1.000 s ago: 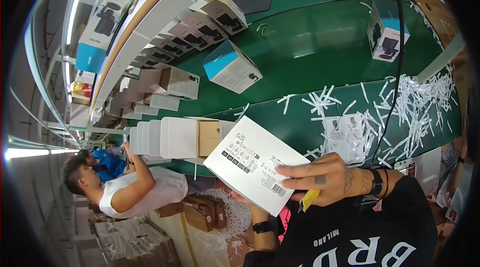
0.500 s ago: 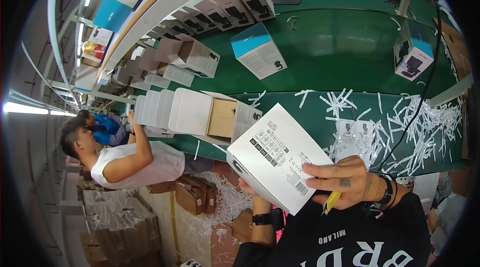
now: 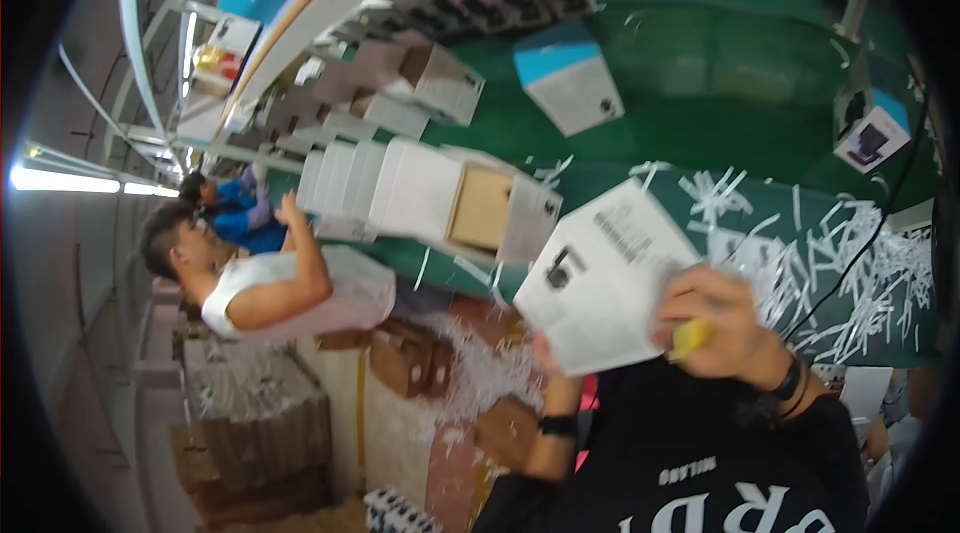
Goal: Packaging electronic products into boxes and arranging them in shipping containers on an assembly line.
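I hold a white product box [image 3: 605, 283] above the front edge of the green bench, tilted, with a dark product picture on one face. My left hand [image 3: 545, 355] grips its lower left side; most of the fingers are hidden behind it. At the lower right edge, the blurred fingers of my right hand [image 3: 712, 318] are closed on the box. A small yellow cutter [image 3: 689, 338] is tucked in that same hand. Just left of the held box stands an open carton [image 3: 478, 208] with brown cardboard inside, first in a row of similar cartons.
White paper strips [image 3: 850, 263] lie piled on the right of the green bench [image 3: 720, 63]. A blue-topped box [image 3: 568, 78] stands farther back, another box [image 3: 872, 128] at far right beside a black cable. At left, a person in white [image 3: 290, 293] works along the bench; brown cartons [image 3: 250, 413] stand behind.
The held box has turned, so a face with a product picture now shows instead of the one covered in print and symbols. My view has shifted, moving the bench rightward in the picture.
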`<control>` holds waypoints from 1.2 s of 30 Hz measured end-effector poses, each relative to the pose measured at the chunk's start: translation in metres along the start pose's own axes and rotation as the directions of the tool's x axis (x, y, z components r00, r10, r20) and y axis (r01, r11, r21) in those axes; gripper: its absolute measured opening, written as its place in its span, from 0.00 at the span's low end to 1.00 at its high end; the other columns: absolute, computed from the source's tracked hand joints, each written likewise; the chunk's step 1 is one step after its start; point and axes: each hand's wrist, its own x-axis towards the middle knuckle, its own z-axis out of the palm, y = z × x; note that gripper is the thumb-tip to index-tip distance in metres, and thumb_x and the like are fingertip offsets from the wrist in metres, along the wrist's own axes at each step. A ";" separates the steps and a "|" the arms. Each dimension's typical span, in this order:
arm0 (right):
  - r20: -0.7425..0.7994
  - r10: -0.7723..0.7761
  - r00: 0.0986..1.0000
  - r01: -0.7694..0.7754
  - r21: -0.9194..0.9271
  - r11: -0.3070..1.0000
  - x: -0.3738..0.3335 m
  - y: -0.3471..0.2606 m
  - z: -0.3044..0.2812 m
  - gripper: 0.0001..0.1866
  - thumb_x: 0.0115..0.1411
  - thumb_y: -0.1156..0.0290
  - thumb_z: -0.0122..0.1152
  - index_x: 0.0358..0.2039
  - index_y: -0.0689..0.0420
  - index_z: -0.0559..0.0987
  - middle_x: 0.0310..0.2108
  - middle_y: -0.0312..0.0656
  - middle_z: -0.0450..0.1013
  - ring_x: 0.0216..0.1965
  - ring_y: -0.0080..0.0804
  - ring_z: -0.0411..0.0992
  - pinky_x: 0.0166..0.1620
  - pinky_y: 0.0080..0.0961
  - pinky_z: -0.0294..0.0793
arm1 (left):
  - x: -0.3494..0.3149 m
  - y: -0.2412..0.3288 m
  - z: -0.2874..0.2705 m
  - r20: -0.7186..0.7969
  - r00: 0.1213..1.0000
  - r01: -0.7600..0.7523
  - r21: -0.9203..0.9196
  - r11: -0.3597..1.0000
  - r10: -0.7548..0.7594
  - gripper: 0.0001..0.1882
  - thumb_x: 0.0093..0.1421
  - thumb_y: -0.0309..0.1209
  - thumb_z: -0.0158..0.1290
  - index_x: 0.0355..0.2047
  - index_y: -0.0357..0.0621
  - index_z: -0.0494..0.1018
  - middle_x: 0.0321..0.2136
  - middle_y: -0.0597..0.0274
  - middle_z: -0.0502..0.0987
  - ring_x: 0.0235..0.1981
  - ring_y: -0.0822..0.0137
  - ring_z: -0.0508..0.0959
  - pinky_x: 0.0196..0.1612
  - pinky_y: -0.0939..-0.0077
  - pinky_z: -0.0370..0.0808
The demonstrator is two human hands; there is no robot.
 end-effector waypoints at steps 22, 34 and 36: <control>-0.115 0.674 0.730 -0.660 -0.378 0.650 -0.222 0.195 0.014 0.16 0.54 0.63 0.67 0.41 0.57 0.82 0.39 0.50 0.76 0.36 0.55 0.77 0.40 0.43 0.77 | 0.159 -0.059 0.385 0.691 0.657 -0.650 0.722 -0.237 0.300 0.63 0.31 0.54 0.76 0.69 0.54 0.61 0.60 0.37 0.64 0.60 0.41 0.67 0.62 0.47 0.64; -0.436 0.718 0.542 -0.823 -0.445 0.352 -0.209 0.198 -0.009 0.39 0.52 0.68 0.69 0.65 0.59 0.65 0.59 0.55 0.61 0.50 0.58 0.73 0.49 0.41 0.78 | 0.179 -0.100 0.420 0.811 0.396 -0.821 0.101 -0.563 -0.431 0.47 0.52 0.47 0.64 0.71 0.56 0.58 0.72 0.38 0.45 0.73 0.35 0.46 0.67 0.26 0.45; -0.430 0.721 0.544 -0.821 -0.448 0.353 -0.197 0.204 -0.008 0.40 0.51 0.67 0.70 0.65 0.59 0.65 0.59 0.55 0.60 0.50 0.57 0.73 0.49 0.41 0.78 | 0.173 -0.078 0.399 0.836 0.381 -0.844 0.139 -0.519 -0.395 0.46 0.53 0.45 0.64 0.70 0.55 0.59 0.72 0.38 0.45 0.73 0.35 0.45 0.68 0.27 0.45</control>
